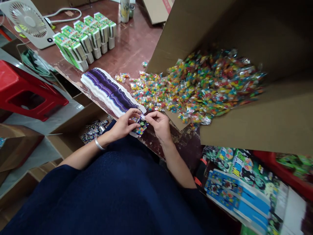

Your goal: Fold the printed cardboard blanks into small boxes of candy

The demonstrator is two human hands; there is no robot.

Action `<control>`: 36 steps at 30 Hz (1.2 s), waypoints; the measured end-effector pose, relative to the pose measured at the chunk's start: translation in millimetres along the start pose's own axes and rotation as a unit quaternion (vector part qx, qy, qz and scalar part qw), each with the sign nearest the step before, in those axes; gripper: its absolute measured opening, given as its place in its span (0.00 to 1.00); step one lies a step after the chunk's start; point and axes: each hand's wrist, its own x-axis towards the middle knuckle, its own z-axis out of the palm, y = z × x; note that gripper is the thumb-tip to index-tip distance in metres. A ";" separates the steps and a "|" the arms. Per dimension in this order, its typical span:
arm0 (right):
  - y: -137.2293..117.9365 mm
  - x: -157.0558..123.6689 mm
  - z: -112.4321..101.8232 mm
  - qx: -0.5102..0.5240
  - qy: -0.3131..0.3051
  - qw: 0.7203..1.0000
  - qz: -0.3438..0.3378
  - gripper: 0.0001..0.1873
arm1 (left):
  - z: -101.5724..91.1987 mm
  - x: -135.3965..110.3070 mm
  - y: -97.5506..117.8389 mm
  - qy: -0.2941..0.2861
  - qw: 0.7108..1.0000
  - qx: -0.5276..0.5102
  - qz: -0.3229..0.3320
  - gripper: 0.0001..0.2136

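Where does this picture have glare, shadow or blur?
In the head view, glints speckle the candy packets, the big carton is darkly shadowed inside, the red stool looks soft at the left edge, and print on the small box is unreadable.

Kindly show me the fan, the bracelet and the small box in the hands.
Fan (pixel 29 19), head view: middle of the round grille.
Bracelet (pixel 98 144), head view: outside of the band.
Small box (pixel 142 129), head view: its printed panel.

Tabletop: one open lane ran between green cartons and heaped candy packets, a purple-and-white row barring its near side.
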 end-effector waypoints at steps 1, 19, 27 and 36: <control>-0.1 1.1 -0.9 0.000 0.000 1.000 0.005 0.14 | -0.5 -0.3 0.0 -0.008 1.000 -0.002 -0.005 0.22; 17.6 -23.6 -3.7 -0.082 -0.044 0.991 -0.098 0.11 | -0.2 -5.0 -8.1 -0.014 0.998 -0.051 -0.035 0.12; 32.1 41.9 -67.2 -0.397 0.073 0.906 -0.126 0.14 | -14.3 -7.6 -7.5 0.022 0.992 -0.016 -0.121 0.18; 47.4 73.2 -87.2 -0.539 0.033 0.832 -0.123 0.15 | -11.1 3.2 -10.4 -0.055 0.984 -0.090 -0.144 0.15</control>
